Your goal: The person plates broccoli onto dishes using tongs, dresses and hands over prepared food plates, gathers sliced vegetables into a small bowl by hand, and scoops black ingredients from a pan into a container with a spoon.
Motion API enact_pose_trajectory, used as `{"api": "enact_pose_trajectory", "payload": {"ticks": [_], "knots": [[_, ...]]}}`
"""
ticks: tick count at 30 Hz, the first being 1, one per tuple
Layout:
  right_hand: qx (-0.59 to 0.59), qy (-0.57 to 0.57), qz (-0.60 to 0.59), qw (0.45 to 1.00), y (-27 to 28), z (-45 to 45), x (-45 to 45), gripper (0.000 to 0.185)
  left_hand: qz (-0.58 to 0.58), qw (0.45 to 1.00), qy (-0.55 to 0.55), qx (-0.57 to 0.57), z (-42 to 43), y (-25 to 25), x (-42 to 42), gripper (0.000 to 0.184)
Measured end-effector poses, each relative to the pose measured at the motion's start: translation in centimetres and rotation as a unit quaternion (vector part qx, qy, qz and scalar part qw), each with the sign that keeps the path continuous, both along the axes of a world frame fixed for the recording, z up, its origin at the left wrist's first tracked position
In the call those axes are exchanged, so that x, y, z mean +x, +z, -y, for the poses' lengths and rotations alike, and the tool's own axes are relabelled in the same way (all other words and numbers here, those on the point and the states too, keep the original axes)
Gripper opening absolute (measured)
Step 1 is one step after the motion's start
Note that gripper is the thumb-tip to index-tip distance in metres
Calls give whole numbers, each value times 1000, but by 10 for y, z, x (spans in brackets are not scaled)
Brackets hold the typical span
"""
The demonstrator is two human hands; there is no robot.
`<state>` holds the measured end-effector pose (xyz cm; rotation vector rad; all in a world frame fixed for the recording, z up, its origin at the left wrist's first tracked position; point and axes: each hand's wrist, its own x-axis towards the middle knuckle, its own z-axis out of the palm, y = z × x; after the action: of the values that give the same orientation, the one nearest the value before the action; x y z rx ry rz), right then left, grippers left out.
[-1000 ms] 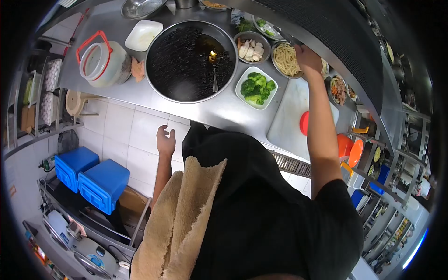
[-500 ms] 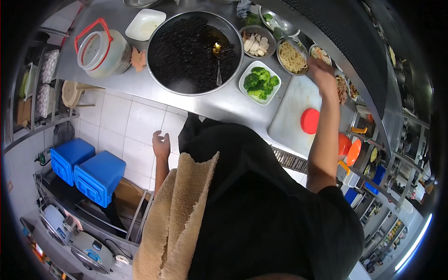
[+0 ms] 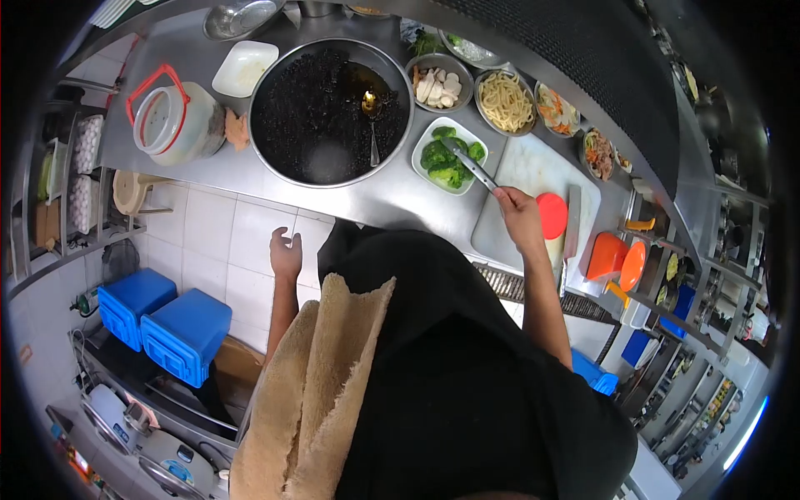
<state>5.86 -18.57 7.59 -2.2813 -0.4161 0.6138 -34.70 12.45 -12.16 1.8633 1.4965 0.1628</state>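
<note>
My right hand point(image 3: 522, 218) grips metal tongs point(image 3: 475, 168), whose far end reaches over the broccoli point(image 3: 440, 157) in a white square bowl point(image 3: 422, 172). Whether the tips hold a floret is too small to tell. Below that hand lies a white cutting board point(image 3: 508, 179) with a round red lid point(image 3: 552, 215) and a knife point(image 3: 572, 221) on it. My left hand point(image 3: 286, 254) hangs beside my body over the floor, its fingers loosely bent and apart, with nothing in them.
A wide metal basin point(image 3: 292, 117) of dark pearls holds a spoon point(image 3: 373, 142). Behind the board stand bowls of pale slices point(image 3: 437, 87), noodles point(image 3: 506, 102) and shredded vegetables point(image 3: 557, 108). A jar with a red handle point(image 3: 179, 125) is at left. An overhead metal hood point(image 3: 617, 92) juts in at right.
My right hand has come from above the noodle bowl down and left to the broccoli, where the tongs now show. The knife on the board has come into sight. My left hand stays put.
</note>
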Motion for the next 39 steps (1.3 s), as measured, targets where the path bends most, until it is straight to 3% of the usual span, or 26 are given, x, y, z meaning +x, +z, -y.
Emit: {"api": "enact_pose_trajectory", "payload": {"ticks": [3,6,8,10,12,16,20,23,25,27,30,32,36,39], "knots": [[-27,28,-8,999,45,-8,14,30,3,1000,19,-9,5,3,-4,44],[-82,35,97,991,78,-36,50,33,3,999,34,-30,13,-1,-11,44],[-95,87,237,963,62,-65,105,41,-2,999,23,-29,22,-3,-16,44],[-137,79,331,930,34,-110,159,46,-9,998,10,-53,30,-5,-18,44],[-107,77,454,881,-13,-150,212,49,-21,995,-2,-102,34,-4,-20,45],[-187,132,388,893,-51,-196,250,47,-65,981,-83,-161,39,24,-6,43],[-81,56,398,912,-66,-166,247,45,51,961,-169,-215,38,39,17,33],[-49,75,316,945,2,-106,185,43,66,931,-211,-292,36,97,69,29],[-1,15,212,977,28,-58,125,40,88,905,-242,-339,36,132,111,28],[-42,-5,104,994,62,-26,65,35,107,871,-255,-405,39,153,147,28],[1,-23,71,997,32,18,15,33,196,832,-253,-454,51,116,190,39],[2,-38,27,999,22,29,-5,32,246,820,-194,-479,64,112,219,41],[-14,-27,134,990,-4,39,-28,27,299,813,-108,-488,85,105,260,43],[-60,1,179,982,-18,37,-36,26,317,821,-81,-468,98,69,278,41]]}}
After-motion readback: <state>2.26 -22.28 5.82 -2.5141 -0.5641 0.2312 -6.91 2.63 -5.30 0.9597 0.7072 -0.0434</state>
